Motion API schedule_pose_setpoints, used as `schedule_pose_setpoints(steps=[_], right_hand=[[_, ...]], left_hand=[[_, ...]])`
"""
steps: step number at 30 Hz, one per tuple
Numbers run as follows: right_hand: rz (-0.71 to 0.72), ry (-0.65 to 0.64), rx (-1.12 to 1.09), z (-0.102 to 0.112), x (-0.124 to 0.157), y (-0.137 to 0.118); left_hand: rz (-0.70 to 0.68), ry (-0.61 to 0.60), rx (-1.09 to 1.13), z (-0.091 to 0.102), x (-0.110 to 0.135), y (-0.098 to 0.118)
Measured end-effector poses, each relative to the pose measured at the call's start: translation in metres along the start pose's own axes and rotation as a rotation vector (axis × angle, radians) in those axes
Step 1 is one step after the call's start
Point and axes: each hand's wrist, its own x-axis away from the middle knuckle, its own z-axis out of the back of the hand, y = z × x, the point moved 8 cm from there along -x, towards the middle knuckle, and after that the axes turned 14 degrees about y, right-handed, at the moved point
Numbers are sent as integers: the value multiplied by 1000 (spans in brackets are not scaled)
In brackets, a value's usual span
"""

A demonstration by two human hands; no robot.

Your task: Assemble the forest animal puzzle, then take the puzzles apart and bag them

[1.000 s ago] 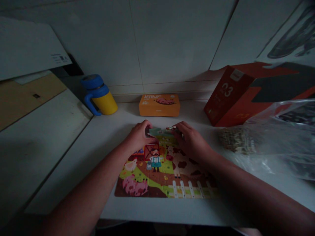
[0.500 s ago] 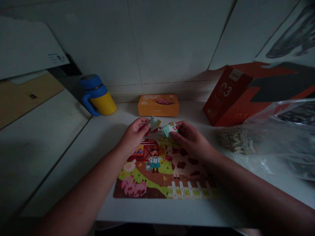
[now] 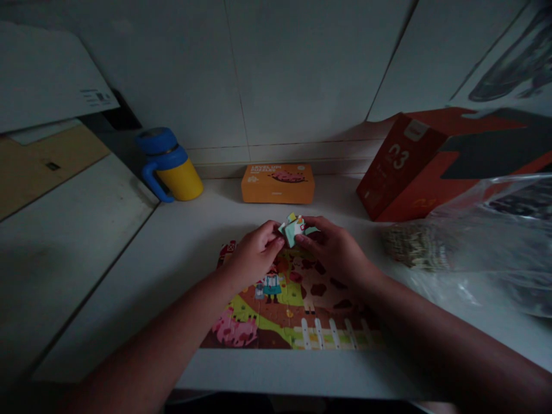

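Note:
Both hands meet over the upper part of a farm jigsaw puzzle (image 3: 276, 313) lying on the white table. My left hand (image 3: 261, 247) pinches at the left side of several pale green puzzle pieces (image 3: 294, 231), bunched together between the hands. From the right, my right hand (image 3: 330, 241) grips the same bunch, thumb in front. Yellow, orange and red bits show on the pieces. The joined part below shows a farmer, a cow, a pink pig and a white fence. My hands and forearms hide some of its upper area.
Behind the puzzle stands an orange puzzle box (image 3: 278, 185) against the wall. A blue and yellow mug (image 3: 172, 167) is at the back left. On the right are a large red box (image 3: 401, 167) and a clear plastic bag (image 3: 483, 241). A pale cabinet or box (image 3: 64, 230) borders the left.
My left hand has moved right, bringing its piece against those in my right hand. The pieces were apart before and now overlap. The right hand has barely shifted.

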Motion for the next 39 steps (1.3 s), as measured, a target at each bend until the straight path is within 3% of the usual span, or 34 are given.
schedule_pose_setpoints(steps=[6, 14, 23, 28, 34, 36, 39], right_hand=[[56, -8, 48, -1, 4, -9], [-16, 39, 4, 5, 0, 0], [338, -51, 237, 8, 3, -37], [406, -184, 356, -3, 6, -33], [407, -240, 392, -15, 11, -25], [398, -222, 436, -13, 9, -23], [330, -49, 507, 7, -4, -19]], left_hand=[[-115, -16, -304, 7, 5, 14], [-152, 46, -415, 12, 3, 25], [-207, 47, -532, 10, 3, 20], [-363, -18, -619, 1, 6, 13], [-393, -88, -763, -6, 14, 9], [-393, -83, -774, -5, 15, 11], [-376, -29, -740, 1, 9, 13]])
